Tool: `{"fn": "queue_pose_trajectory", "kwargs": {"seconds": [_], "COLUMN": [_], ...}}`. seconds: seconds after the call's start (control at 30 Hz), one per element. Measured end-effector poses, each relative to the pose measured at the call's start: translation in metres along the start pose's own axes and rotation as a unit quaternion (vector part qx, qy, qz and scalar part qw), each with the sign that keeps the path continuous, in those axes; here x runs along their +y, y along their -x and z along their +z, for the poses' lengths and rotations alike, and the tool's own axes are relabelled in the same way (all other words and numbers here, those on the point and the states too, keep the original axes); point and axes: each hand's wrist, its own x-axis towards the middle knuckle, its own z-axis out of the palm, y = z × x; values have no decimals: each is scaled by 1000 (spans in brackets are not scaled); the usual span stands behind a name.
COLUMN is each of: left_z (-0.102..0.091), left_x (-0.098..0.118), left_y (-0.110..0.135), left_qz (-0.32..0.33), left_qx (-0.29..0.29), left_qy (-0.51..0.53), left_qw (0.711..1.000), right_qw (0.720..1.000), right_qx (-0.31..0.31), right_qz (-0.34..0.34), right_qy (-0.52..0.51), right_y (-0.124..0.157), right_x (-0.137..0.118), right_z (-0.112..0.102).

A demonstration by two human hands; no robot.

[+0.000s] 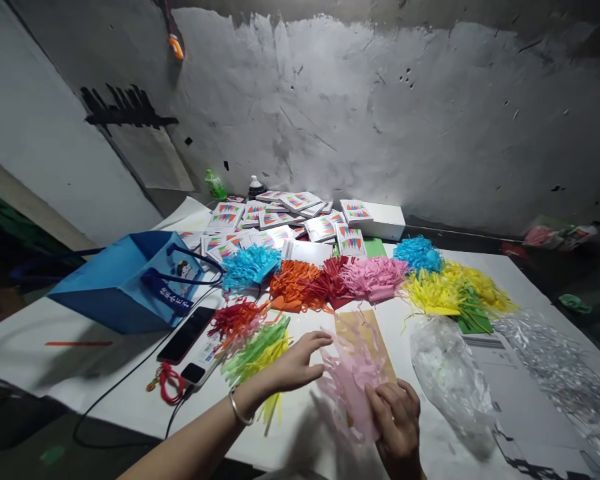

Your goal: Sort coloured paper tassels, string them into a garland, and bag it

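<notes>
A pale pink fringed paper tassel [356,393] hangs in loose strips, its lower right edge pinched between the thumb and fingers of my right hand [395,417]. My left hand [303,360] reaches in from the left with thumb and fingers apart, close to the strips and holding nothing. Under the tassel lies a tan card [363,327] on the white table [300,440]. Green and yellow paper strips [260,353] rest left of my left hand, partly hidden by that forearm, with a red-orange tassel [237,323] above them.
Bunched orange [297,283], pink [375,275], blue [250,265] and yellow tassels [440,290] line the middle. Printed packs [290,213] are heaped behind. A blue bag [125,287], a phone [186,333] and a cable lie left; a clear plastic bag [447,373] and silver strips [560,373] right.
</notes>
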Motion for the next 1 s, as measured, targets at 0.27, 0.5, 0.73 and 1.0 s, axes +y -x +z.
{"fn": "queue_pose_trajectory", "kwargs": {"seconds": [0.27, 0.5, 0.73, 1.0], "left_z": [41, 105, 58, 25], "left_x": [5, 2, -7, -67], "left_y": [-14, 9, -16, 19], "left_qz": [-84, -200, -172, -178], "left_qx": [-169, -283, -203, -71], "left_qy": [441, 641, 482, -24], "left_qw": [877, 685, 835, 981], "right_qw": [992, 996, 985, 990], "right_qx": [32, 5, -7, -129], "right_qz": [99, 86, 54, 41], "right_qy": [-66, 0, 164, 41], "right_y": [7, 17, 30, 115], "right_x": [-8, 29, 79, 21], "right_z": [19, 28, -27, 78]}}
